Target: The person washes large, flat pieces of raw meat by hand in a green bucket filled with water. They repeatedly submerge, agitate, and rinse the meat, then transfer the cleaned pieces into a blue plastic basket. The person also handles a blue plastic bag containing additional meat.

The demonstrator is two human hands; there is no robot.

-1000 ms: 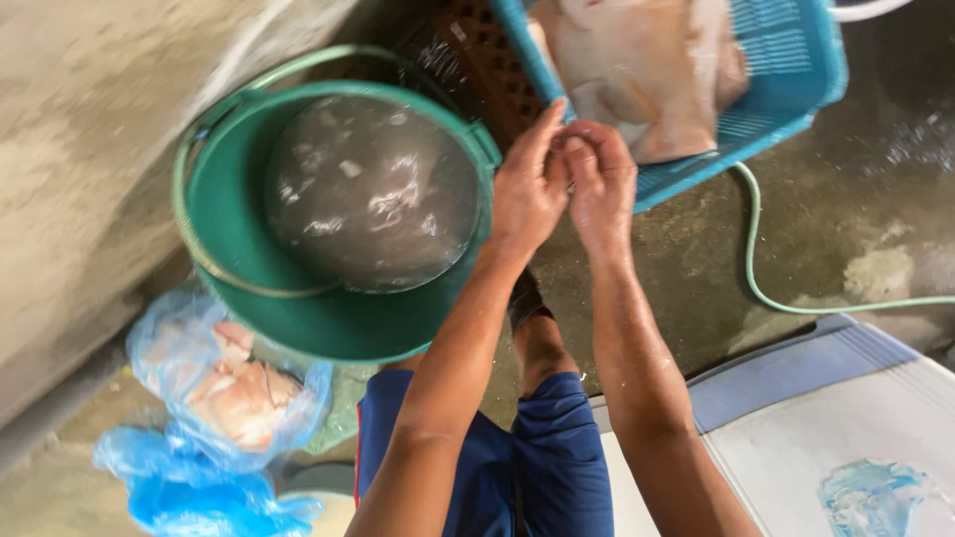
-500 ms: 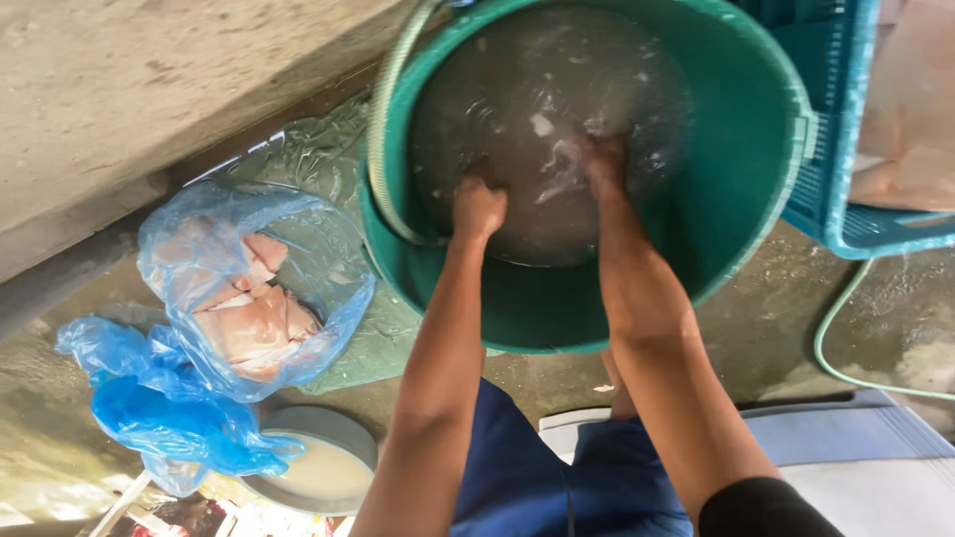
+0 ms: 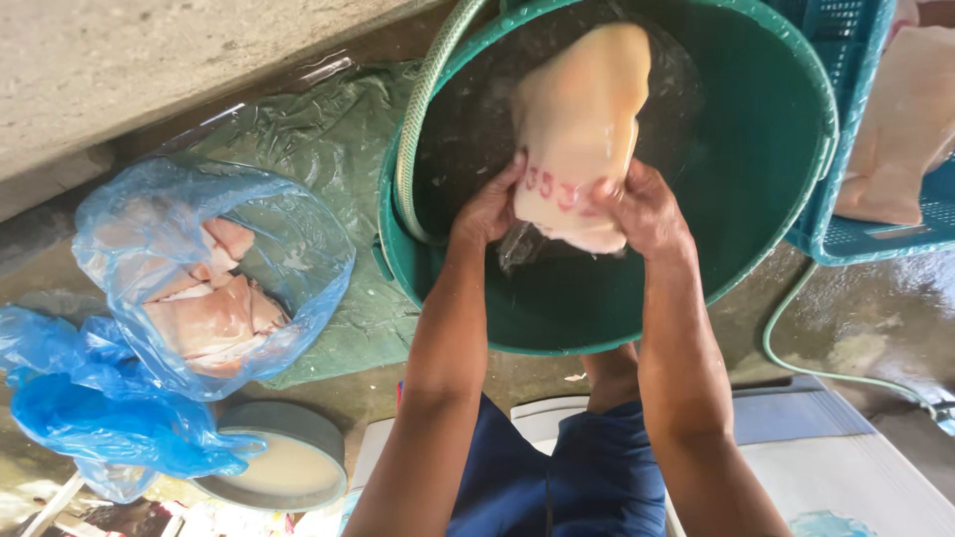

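Both hands, left hand [image 3: 489,211] and right hand [image 3: 642,207], clamped around pale raw meat slab [image 3: 577,129], lifted dripping over green water tub [image 3: 766,179].

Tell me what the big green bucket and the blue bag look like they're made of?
The green bucket looks like smooth, slightly shiny moulded plastic: even colour, thin rolled rim. The blue bag seems to be thin see-through plastic film: it crinkles, and pale meat shows through it. The slab in the left hand and right hand looks like wet raw meat with pale skin.
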